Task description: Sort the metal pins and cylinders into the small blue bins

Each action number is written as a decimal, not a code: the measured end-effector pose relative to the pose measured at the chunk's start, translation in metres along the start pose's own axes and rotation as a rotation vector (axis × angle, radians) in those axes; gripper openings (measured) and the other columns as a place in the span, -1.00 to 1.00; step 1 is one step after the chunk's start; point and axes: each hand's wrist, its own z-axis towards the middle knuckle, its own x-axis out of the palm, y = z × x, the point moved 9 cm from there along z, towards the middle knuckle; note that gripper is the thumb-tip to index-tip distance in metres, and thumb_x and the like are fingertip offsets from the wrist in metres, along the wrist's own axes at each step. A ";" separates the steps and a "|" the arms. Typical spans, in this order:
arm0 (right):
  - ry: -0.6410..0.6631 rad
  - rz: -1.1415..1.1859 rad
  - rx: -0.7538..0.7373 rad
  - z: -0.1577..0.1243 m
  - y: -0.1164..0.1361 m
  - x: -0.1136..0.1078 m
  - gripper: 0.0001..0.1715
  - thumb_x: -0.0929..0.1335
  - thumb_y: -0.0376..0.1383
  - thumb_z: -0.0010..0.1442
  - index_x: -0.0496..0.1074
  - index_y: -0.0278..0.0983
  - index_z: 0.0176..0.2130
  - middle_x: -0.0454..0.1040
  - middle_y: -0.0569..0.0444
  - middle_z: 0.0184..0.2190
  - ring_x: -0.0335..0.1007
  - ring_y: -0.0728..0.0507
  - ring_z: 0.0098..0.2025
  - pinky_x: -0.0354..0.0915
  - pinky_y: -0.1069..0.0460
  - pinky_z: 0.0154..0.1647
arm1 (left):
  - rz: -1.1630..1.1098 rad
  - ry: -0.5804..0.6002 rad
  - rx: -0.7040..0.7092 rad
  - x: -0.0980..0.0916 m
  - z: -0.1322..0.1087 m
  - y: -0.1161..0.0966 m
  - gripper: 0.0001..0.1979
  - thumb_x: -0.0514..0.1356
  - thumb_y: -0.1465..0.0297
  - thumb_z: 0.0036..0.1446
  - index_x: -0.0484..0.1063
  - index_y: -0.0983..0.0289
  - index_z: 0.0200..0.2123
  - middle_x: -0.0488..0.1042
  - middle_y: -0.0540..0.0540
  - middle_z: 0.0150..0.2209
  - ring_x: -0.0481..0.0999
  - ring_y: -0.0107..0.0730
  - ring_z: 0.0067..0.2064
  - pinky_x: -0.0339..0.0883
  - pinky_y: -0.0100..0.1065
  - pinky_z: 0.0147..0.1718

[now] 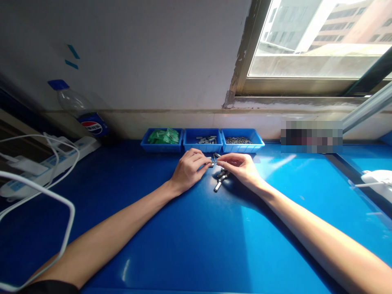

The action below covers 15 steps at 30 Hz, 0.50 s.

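My left hand [189,169] rests on the blue table [196,228] with its fingers pinched on a small grey metal part [211,163]. My right hand [240,166] faces it, thumb and fingers pinched close to the same part; what it holds is too small to make out. A small pile of grey metal pieces [221,179] lies on the table just below my right fingers. Behind the hands stand three blue trays: the left tray [161,145] holds green bags, the middle tray [202,146] grey metal parts, the right tray [242,146] thin metal pins.
A plastic bottle [80,108] with a blue cap leans against the wall at the back left. A white power strip [45,165] with white cables lies along the left edge. A white object [378,179] sits at the far right. A window is above right.
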 end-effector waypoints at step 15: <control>-0.341 -0.368 -0.165 0.007 0.038 -0.039 -0.67 0.46 -0.17 0.20 0.60 -0.22 -0.04 0.69 0.00 -0.25 0.51 -0.13 -0.40 0.38 -0.03 -0.33 | -0.001 -0.042 -0.172 -0.002 0.000 0.012 -0.82 0.19 0.43 0.36 0.59 0.27 -0.09 0.65 0.13 -0.10 0.52 -0.15 -0.01 0.48 -0.08 0.06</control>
